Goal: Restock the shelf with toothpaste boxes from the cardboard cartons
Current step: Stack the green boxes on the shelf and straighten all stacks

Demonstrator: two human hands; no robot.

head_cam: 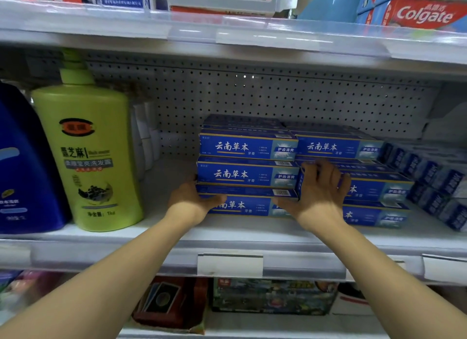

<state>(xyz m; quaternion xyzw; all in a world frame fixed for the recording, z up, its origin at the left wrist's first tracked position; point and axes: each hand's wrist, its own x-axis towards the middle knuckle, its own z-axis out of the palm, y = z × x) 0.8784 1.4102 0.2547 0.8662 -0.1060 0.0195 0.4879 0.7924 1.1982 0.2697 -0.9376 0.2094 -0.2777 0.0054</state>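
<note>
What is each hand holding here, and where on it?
Left hand grips the bottom box of the left stack at its left end; right hand rests spread on the right stack's front.

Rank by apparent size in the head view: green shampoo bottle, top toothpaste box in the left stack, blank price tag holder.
1. green shampoo bottle
2. top toothpaste box
3. blank price tag holder, though it sits nearer the camera, so its true size is unsure.

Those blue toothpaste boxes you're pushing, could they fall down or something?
Maybe. The left stack is three boxes high, and the left hand grips only its bottom box, so the upper ones might slide off. The right hand presses on the right stack, whose front boxes already sit forward of the top row and could be nudged further out of line. The green shampoo bottle stands close by.
</note>
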